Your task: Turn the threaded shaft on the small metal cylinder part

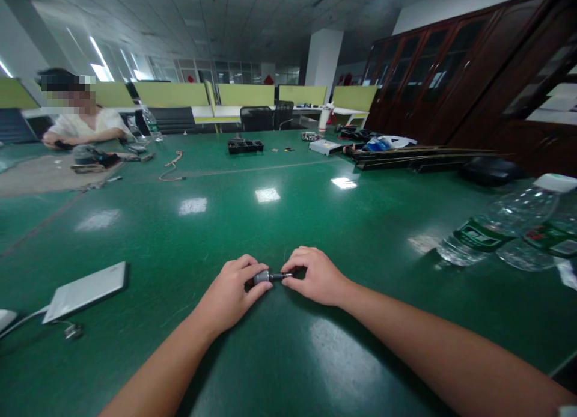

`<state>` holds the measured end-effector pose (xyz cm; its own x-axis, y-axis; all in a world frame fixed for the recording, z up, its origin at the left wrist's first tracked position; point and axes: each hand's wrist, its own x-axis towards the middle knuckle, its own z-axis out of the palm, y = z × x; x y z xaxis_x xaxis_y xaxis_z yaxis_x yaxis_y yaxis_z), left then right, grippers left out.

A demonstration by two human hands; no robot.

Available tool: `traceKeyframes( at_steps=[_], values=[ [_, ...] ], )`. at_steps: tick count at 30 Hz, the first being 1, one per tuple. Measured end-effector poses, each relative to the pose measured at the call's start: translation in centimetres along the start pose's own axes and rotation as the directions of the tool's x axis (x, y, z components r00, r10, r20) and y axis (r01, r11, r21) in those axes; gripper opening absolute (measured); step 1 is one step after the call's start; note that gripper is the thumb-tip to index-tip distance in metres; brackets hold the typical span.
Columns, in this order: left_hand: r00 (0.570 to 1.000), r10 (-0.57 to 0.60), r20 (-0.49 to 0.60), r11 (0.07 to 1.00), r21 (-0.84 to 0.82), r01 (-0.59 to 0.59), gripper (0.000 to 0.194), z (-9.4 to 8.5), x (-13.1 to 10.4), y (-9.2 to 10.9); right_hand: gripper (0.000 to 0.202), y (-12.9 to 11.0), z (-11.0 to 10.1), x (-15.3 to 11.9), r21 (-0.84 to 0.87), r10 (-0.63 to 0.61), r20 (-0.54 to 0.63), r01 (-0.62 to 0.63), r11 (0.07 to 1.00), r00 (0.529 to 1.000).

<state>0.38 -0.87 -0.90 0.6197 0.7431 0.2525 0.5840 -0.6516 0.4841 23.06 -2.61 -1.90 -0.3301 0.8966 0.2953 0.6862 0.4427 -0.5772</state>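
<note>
Low over the green table [252, 219], a small grey metal cylinder with a thin dark shaft [262, 277] lies level between my two hands. The thumb and fingers of my left hand [232, 291] are closed round its thick end. From the other side, my right hand [318, 277] pinches the shaft's tip between thumb and fingers. The part's back end is hidden in my left hand, and its exact kind cannot be made out.
Left of me lie a white flat device [88, 291] with a cable and a small metal piece [73, 331]. Clear water bottles [482, 237] stand at the right. Farther back are a black part [244, 145], dark rails [396, 157] and a seated person [85, 125].
</note>
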Motion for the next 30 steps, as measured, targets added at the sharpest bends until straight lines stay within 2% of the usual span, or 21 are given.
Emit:
traceKeyframes(
  at_steps=[23, 30],
  values=[
    [1.000, -0.025, 0.012, 1.000, 0.015, 0.025, 0.027, -0.2, -0.2, -0.8, 0.009, 0.4, -0.3, 0.0, 0.038, 0.016, 0.008, -0.017, 0.999, 1.000],
    [0.999, -0.033, 0.012, 0.999, 0.003, 0.033, 0.026, -0.2, -0.1, -0.8, 0.009, 1.2, -1.2, 0.0, 0.003, 0.148, -0.046, -0.148, 0.989, 0.988]
  ],
)
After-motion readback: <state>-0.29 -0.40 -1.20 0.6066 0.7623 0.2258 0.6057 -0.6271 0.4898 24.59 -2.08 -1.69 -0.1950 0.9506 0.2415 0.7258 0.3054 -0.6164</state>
